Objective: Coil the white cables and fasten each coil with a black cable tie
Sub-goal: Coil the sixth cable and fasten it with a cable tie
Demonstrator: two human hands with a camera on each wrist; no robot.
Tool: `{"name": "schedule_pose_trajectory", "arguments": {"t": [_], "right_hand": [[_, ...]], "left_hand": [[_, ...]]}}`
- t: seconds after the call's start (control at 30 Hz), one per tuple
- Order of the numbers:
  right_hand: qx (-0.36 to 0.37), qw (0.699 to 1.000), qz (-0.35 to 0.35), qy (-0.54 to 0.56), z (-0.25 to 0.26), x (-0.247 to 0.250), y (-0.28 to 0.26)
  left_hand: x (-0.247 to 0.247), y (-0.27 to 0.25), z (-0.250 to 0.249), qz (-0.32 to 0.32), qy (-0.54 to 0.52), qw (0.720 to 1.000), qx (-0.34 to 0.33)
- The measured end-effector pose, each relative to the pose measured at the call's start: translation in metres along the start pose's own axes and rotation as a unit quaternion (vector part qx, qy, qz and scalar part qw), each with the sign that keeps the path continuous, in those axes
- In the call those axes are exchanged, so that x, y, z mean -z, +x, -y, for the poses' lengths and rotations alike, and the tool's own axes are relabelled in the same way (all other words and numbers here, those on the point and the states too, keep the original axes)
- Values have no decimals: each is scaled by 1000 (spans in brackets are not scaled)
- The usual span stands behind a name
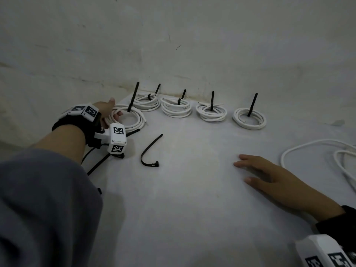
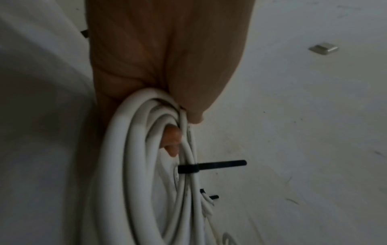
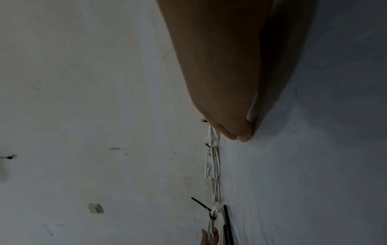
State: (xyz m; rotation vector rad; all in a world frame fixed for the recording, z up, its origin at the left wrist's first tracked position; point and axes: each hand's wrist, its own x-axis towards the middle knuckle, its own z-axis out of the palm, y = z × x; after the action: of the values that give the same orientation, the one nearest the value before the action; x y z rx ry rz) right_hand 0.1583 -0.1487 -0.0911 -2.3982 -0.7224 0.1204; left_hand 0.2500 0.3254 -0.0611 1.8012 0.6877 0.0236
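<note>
My left hand (image 1: 112,112) grips the leftmost white coil (image 1: 133,117) at the back left of the table; its black tie (image 1: 133,97) sticks up. In the left wrist view the thumb and fingers (image 2: 171,142) pinch the coil's strands (image 2: 138,165) near the tie (image 2: 211,166). Several more tied coils (image 1: 176,107) stand in a row along the wall. My right hand (image 1: 256,168) lies flat and open on the table with straight fingers (image 3: 240,134), holding nothing. A loose black tie (image 1: 148,151) lies between the hands. Uncoiled white cable (image 1: 316,147) lies at the right edge.
More black ties (image 1: 100,162) lie under my left wrist near the table's left edge. The white wall (image 1: 173,45) rises right behind the row of coils. The white table (image 1: 183,209) stretches bare toward me.
</note>
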Motion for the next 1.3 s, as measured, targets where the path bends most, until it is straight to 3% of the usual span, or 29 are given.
{"name": "schedule_pose_trajectory", "arguments": {"t": [0.13,0.2,0.3,0.43,0.7,0.8,0.97,1.07,1.2,1.3], "right_hand": [[-1,1000,-6,10,0,0,-1],[1,1000,-9,10,1,0,0],[5,1000,-8,11,2,1,1],[9,1000,-11,17,0,1,1],[-4,1000,-4,23,1,0,3],[-10,999,-1,38,2,-2,4],[-19,996,-34,80,12,2,1],[-24,996,-57,61,24,23,-5],[-63,992,-100,36,22,63,-30],[-137,986,-24,-94,12,77,-54]], "left_hand": [[-6,-10,-10,-39,169,984,-35],[-8,-12,-16,-5,248,968,-40],[-7,-8,-20,35,381,921,-77],[-8,-9,-17,55,452,886,-85],[-8,-9,-14,53,478,866,-135],[-10,-19,-21,28,456,877,-149],[-37,-62,-49,-17,345,894,-286],[-72,-104,-62,26,286,891,-353],[-126,-159,-67,116,310,848,-414],[-166,-194,-66,196,330,822,-422]]}}
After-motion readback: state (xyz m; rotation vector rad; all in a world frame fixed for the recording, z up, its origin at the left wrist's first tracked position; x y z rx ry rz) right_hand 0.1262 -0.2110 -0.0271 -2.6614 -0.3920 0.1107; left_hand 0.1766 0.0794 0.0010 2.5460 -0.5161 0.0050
